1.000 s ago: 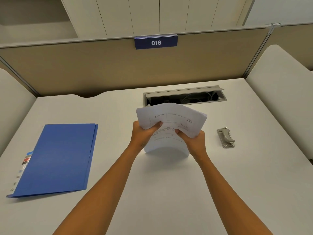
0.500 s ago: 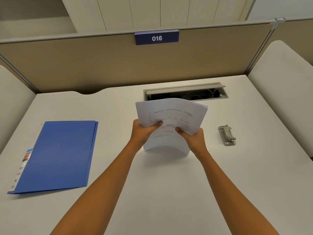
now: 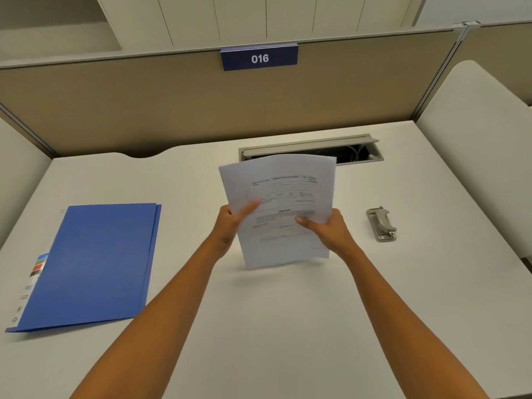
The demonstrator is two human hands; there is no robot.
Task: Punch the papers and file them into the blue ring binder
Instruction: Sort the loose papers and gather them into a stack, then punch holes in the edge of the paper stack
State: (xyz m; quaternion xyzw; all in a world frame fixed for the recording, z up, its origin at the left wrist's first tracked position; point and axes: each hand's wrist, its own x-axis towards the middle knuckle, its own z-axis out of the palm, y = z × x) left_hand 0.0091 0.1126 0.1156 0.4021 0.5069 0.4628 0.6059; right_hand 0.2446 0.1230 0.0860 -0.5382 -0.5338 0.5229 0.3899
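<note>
A stack of printed white papers [image 3: 283,197] stands upright on its lower edge above the middle of the white desk [image 3: 288,326], slightly bowed. My left hand [image 3: 229,226] grips its left side, thumb across the front. My right hand [image 3: 331,230] holds its right side, thumb on the front page. The blue ring binder [image 3: 92,263] lies closed and flat at the left of the desk, well apart from my hands. A small grey metal hole punch [image 3: 381,224] sits on the desk to the right of my right hand.
A cable tray [image 3: 354,152] with its lid raised is set into the desk just behind the papers. A tan partition [image 3: 144,105] with a "016" sign [image 3: 259,58] closes the back. Padded white side panels [image 3: 483,156] flank the desk.
The sheets, spread and skewed a second ago, are now squared into one upright stack. Both hands have shifted to its side edges.
</note>
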